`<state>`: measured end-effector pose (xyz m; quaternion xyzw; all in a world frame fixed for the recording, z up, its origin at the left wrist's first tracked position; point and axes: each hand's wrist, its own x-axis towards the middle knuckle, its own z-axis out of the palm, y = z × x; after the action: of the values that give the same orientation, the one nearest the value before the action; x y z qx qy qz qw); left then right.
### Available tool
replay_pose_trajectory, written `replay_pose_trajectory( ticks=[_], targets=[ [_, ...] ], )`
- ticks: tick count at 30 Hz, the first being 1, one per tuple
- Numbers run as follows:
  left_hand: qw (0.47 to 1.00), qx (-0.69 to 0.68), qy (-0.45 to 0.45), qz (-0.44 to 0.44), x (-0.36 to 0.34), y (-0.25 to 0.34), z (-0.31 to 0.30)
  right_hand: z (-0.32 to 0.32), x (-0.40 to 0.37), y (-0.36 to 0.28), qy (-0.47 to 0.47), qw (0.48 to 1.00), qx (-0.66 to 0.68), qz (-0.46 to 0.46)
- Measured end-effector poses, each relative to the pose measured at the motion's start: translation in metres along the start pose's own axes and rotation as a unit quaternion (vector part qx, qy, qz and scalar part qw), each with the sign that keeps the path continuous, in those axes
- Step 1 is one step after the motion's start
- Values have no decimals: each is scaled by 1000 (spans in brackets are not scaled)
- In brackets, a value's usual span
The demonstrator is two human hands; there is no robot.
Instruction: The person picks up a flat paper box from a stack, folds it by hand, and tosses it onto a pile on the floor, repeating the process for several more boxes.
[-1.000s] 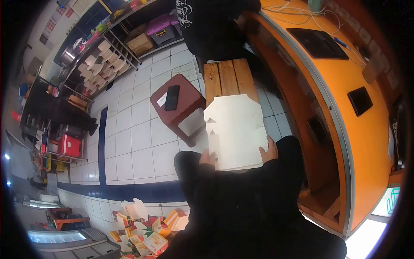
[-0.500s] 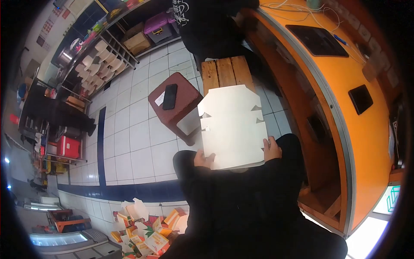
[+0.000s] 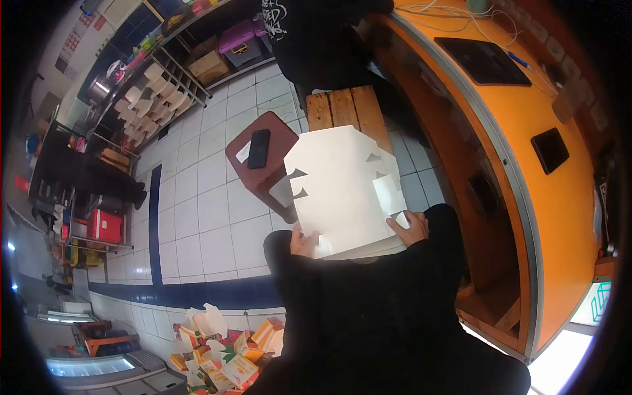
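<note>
A white die-cut cardboard box blank (image 3: 342, 191) with notched side edges lies over my lap, its far end over a wooden bench (image 3: 345, 108). Under its near edge the rim of at least one more sheet (image 3: 375, 249) shows. My left hand (image 3: 304, 243) grips the blank's near left corner, thumb on top. At the near right, my right hand (image 3: 408, 228) holds the sheet's edge between thumb and fingers, and that side is bent up a little. The fingers beneath the cardboard are partly hidden.
Left of the blank stands a brown stool (image 3: 280, 135) with a black phone (image 3: 259, 149) on it. An orange counter (image 3: 513, 151) runs along the right. Folded printed cartons (image 3: 227, 359) are heaped at lower left. A person in black (image 3: 322, 46) is beyond the bench.
The blank has shifted left and turned slightly, and its right side now curls upward. My right hand has moved inward a little with that edge; my left hand has moved slightly left.
</note>
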<state>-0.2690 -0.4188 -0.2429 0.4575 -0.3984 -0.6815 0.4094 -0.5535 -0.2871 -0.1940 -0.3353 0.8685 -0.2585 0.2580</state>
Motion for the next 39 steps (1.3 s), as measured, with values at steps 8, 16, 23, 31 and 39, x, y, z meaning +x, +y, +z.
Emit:
replay_pose_trajectory(
  ticks=[8, 16, 23, 31, 39],
  targets=[
    [981, 159, -67, 82, 7, -7, 12, 37, 22, 37, 101, 970, 154, -159],
    [907, 421, -9, 8, -5, -8, 36, 19, -3, 4, 11, 985, -3, -172],
    [707, 703, -68, 43, -15, 9, 74, 40, -4, 7, 3, 970, -168, -173],
    [881, 435, 0, 187, 8, -12, 127, 30, -8, 4, 43, 970, -160, -176],
    [972, 185, -101, -106, 49, -57, 155, 12, -27, 10, 62, 979, -29, -190]
  ],
)
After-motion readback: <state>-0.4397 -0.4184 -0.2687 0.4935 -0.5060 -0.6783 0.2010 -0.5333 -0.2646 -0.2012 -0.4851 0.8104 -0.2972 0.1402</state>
